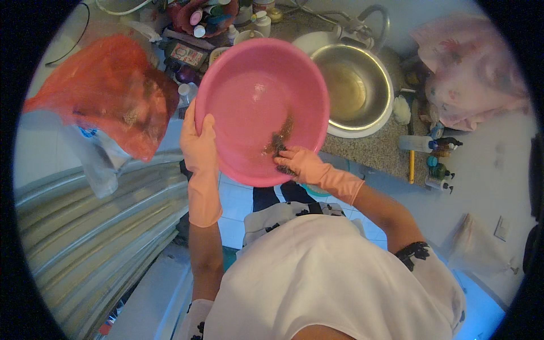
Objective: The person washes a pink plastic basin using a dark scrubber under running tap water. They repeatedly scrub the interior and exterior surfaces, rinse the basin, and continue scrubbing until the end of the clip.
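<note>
A round pink plastic basin (250, 89) is tilted up before me, its inside facing me. Gloved in orange rubber, my left hand (199, 140) grips its left rim, the thumb on the inner side. My right hand (302, 165), in a matching glove, presses a dark scouring pad (285, 168) against the lower right inside of the basin. The pad's exact material is hard to tell, as fingers cover part of it. Dark wet streaks (285, 131) run up the basin wall from the pad.
Right of the basin, a metal sink bowl (374, 85) with a faucet (361, 32) sits on a granite counter (361, 155). Pump bottles (440, 170) line the counter's right end. A red plastic bag (114, 93) hangs at left above a ridged pale panel (106, 212). Toiletries crowd the back.
</note>
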A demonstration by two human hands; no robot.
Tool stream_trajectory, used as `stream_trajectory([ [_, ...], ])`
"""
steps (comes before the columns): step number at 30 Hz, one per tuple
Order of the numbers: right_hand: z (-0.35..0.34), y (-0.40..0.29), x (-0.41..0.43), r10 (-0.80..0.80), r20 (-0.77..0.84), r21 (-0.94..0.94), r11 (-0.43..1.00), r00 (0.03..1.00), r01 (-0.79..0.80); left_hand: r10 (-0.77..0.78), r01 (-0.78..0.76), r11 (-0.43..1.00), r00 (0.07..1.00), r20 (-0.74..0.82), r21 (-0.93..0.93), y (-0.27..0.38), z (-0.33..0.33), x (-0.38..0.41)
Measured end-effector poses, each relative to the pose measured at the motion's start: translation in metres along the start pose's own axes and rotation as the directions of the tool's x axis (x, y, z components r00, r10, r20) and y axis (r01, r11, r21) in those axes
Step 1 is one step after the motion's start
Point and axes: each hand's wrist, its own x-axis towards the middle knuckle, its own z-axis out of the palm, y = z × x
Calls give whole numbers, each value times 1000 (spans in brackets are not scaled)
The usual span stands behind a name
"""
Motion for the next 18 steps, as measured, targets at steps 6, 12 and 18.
stream_trajectory([
  [6, 11, 1, 1, 48, -136, 45, 998, 990, -42, -118, 136, 974, 987, -108, 179, -19, -2, -38],
  [12, 2, -86, 20, 120, -280, 455, 890, 953, 22, -91, 80, 996, 947, -308, -48, -46, 21, -90],
  [18, -47, 41, -6, 14, -34, -203, 979, 999, -21, -90, 73, 992, 981, -173, -106, -14, 6, -82],
])
